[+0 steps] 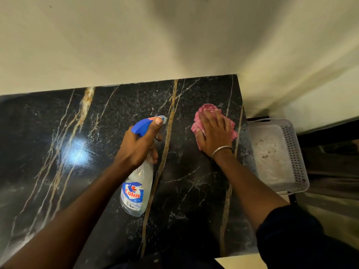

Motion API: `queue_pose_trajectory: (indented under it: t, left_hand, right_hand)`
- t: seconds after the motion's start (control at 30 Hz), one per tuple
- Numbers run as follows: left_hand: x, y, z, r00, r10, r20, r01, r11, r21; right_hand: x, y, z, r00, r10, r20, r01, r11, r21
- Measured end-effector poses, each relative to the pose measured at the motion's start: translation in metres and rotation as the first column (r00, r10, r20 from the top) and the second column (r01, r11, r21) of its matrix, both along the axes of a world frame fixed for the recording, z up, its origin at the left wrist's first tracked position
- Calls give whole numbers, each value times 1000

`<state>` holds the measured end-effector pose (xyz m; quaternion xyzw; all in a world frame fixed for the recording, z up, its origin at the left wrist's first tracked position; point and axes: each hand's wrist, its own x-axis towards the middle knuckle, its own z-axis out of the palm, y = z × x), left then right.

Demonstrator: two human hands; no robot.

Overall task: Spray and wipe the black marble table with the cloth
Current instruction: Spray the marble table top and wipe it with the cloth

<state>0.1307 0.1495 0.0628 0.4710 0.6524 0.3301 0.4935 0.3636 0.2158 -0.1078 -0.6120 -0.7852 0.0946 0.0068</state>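
The black marble table [81, 167] with gold and white veins fills the lower half of the view. My left hand [138, 146] grips the neck of a clear spray bottle [136, 191] with a blue trigger head, held above the middle of the table, thumb on top of the nozzle. My right hand [213, 133] lies flat, fingers spread, pressing a pink cloth [206, 111] onto the table near its far right corner. A thin metal bangle sits on that wrist.
A cream wall [136, 45] runs along the table's far edge and turns a corner at the right. A white perforated plastic basket [291, 144] stands just past the table's right edge, lower down.
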Motion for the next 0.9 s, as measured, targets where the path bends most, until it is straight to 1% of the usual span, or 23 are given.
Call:
queue_pose_trajectory:
  t: [0.13,0.2,0.27,0.37,0.47,0.63,0.77,0.83,0.9]
  left_hand:
    - [2,-3,-1,1000,8,8,-8,1000,0]
    - [2,-4,0,1000,18,23,-19,1000,10]
    - [4,-6,3,1000,17,21,-17,1000,21]
    - [8,-10,8,1000,23,21,-24,999,25]
    - [11,-15,10,1000,10,19,-11,999,31]
    - [15,-29,12,1000,3,-6,-3,999,49]
    - [17,-38,12,1000,10,-25,-9,999,38]
    - [17,-42,12,999,-3,-32,4,999,33]
    - [16,-45,11,1000,-13,-25,14,1000,27]
  right_hand:
    - [55,10,0,982,-189,22,188,982,12]
    - [70,9,0,962,-274,-3,274,962,3]
    - [68,4,0,938,-346,-26,346,938,0]
    - [46,-10,1,911,-412,-15,412,911,0]
    - [18,-32,3,931,-364,-16,363,932,-15]
    - [-35,-81,4,989,-141,-46,139,989,-48]
    - [-13,-93,5,998,49,-45,-50,998,-24]
    - [10,-89,4,999,26,-24,-26,1000,-6]
    - [34,-86,2,996,-92,-11,92,996,7]
